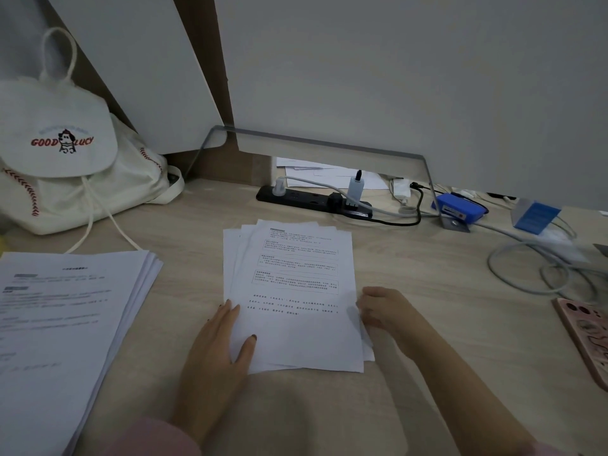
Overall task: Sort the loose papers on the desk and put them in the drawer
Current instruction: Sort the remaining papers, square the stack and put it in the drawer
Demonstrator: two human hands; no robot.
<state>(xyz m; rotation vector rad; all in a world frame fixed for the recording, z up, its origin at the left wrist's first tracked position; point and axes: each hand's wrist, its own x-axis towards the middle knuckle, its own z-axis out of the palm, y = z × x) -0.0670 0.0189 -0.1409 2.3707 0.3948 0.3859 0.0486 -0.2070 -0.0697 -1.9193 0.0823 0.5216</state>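
At the near middle of the pale wooden desk (427,291), the small fanned stack of white printed sheets (292,291) lies long axis near-to-far between both hands, left hand (214,353) flat on its left edge, right hand (385,311) curled against its right edge.

- A small stack of papers (292,291) lies in the middle of the tabletop (427,324).
- The left hand (217,353) rests on the stack's left edge; the right hand (385,311) touches its right edge.
- A thicker pile of papers (65,317) lies to the left.
- A backpack (72,159) stands behind that pile.
- A power strip (312,200) lies behind the small stack.
- A phone (585,334) lies at the far right, with cables (526,268) behind it.
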